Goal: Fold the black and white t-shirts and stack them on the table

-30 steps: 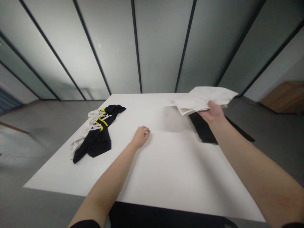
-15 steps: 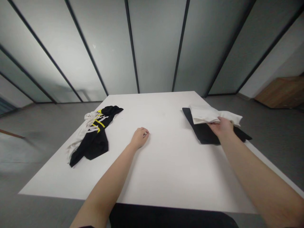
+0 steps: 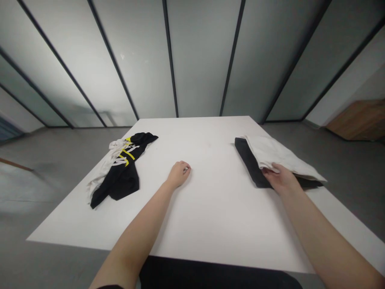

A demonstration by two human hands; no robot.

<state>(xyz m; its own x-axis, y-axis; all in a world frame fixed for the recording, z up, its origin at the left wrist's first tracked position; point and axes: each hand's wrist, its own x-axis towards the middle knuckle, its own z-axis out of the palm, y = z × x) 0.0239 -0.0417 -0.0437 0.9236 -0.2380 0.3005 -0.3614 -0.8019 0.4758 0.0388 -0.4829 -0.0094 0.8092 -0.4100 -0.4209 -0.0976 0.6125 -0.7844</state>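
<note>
On the right of the table, my right hand (image 3: 281,178) grips the near edge of a folded white garment (image 3: 279,154), thumb on top and fingers under it. Beneath lies a folded black garment (image 3: 248,162), its left side and part of its near edge showing. Near the table's middle my left hand (image 3: 179,174) rests with curled fingers; whether anything is in them cannot be made out. To its left, a black shirt with yellow and white print (image 3: 124,170) lies crumpled together with white cloth (image 3: 100,174).
The white table (image 3: 207,224) reaches from my body towards a frosted glass wall (image 3: 198,60) with dark frames. A brown wooden piece (image 3: 357,120) stands on the floor at far right. Part of a wooden bar (image 3: 15,164) shows at far left.
My right hand has come nearer and lower, drawing the white garment's near edge down so it lies flatter over the black one. My left hand stays in place. The view has shifted slightly.
</note>
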